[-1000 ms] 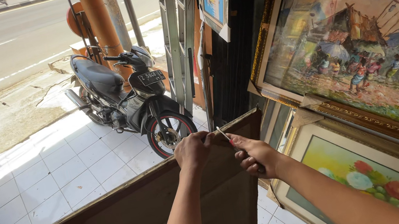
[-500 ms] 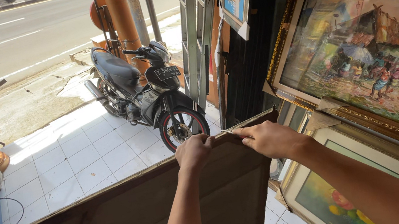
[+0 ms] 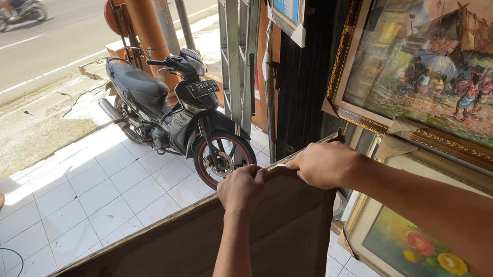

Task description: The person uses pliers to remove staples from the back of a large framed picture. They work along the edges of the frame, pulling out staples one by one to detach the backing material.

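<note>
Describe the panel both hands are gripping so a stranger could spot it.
Start at the parked black motorcycle on the white tiles. In front of it, the left hand and right hand grip a large brown cardboard-backed panel. Unlike the gilt-framed paintings nearby, it shows no picture.

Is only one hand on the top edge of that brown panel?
No: both the left hand and the right hand grip the top edge of the brown panel.

a large brown panel [image 3: 149,275], seemingly the back of a framed canvas, stands tilted over the white tiled floor [image 3: 90,198]. its thin top edge rises from a low corner at the left to a high corner at the right, nearest the parked motorcycle [image 3: 176,117]. its dark face looks dull and worn.
</note>
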